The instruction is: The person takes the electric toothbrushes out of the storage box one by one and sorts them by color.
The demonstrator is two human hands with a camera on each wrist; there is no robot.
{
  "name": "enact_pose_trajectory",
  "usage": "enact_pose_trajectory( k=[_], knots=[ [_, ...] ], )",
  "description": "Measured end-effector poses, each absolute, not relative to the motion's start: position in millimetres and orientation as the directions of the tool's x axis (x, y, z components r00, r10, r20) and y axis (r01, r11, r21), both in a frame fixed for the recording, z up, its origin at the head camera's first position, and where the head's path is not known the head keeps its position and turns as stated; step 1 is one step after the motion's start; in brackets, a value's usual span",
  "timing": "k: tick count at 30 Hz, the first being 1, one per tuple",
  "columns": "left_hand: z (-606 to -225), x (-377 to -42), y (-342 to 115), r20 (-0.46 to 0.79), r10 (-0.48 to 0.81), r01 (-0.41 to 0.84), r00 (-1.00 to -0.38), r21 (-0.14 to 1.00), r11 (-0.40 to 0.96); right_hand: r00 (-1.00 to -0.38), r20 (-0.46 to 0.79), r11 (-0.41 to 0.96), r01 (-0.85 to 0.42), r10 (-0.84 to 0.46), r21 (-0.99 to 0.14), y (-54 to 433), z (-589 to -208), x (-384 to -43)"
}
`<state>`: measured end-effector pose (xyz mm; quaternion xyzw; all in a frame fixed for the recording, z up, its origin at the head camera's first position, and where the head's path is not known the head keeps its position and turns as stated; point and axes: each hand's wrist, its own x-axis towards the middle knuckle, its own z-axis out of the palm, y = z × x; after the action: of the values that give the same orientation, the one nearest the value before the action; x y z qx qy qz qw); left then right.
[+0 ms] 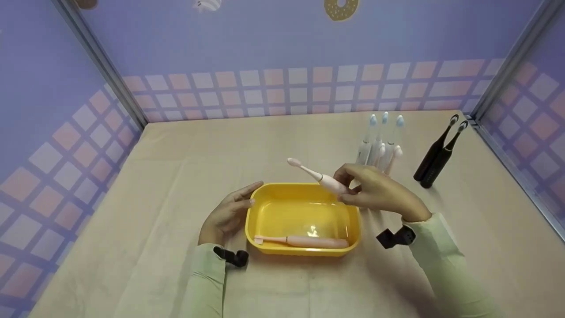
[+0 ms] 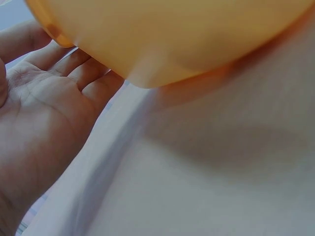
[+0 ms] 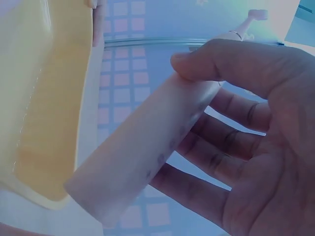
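My right hand (image 1: 375, 187) grips a pale pink electric toothbrush (image 1: 332, 183) by its handle, above the far right rim of a yellow plastic basin (image 1: 254, 212). The brush head tilts up to the left. Thumb and fingers lie on either side of the handle (image 3: 142, 137) in the right wrist view, where a row of small marks shows. My left hand (image 1: 225, 218) rests against the basin's left end, thumb at the rim and fairly straight fingers along the outer wall (image 2: 147, 54). A second pink electric toothbrush (image 1: 315, 241) lies in the basin along its near side.
Beyond my right hand, several pale electric toothbrushes (image 1: 363, 150) lie side by side, some with light-blue heads, partly hidden by the hand. Two black electric toothbrushes (image 1: 437, 161) are at the far right. A cream cloth (image 1: 198, 154) covers the table, with patterned panels (image 1: 265, 53) around it.
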<state>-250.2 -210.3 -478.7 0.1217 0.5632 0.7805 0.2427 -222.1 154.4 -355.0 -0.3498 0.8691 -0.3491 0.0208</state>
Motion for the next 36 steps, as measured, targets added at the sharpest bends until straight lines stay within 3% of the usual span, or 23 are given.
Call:
enact_pose_trajectory(
  k=[8,16,21,30,36],
  knots=[
    [-480,-251,-212,-0.073,0.531,-0.245,-0.844,0.934,-0.261,-0.787,0.257,0.423,-0.540,-0.561,-0.727,170,-358,-214],
    [-479,-251,-212,-0.060,0.549,-0.237,-0.834,0.937,-0.257,-0.793,0.445,0.425,-0.603,-0.417,-0.675,180,-369,-205],
    [-479,-251,-212,-0.064,0.548,-0.238,-0.834,0.938,-0.252,-0.804,0.522,0.396,-0.595,-0.286,-0.699,186,-378,-201],
    [-481,-251,-212,-0.059,0.542,-0.236,-0.839,0.935,-0.264,-0.725,0.679,0.303,-0.676,-0.115,-0.672,196,-395,-197],
    [-479,-250,-212,-0.053,0.541,-0.232,-0.840,0.935,-0.269,-0.697,0.717,0.314,-0.682,-0.002,-0.661,206,-403,-196]
  ],
)
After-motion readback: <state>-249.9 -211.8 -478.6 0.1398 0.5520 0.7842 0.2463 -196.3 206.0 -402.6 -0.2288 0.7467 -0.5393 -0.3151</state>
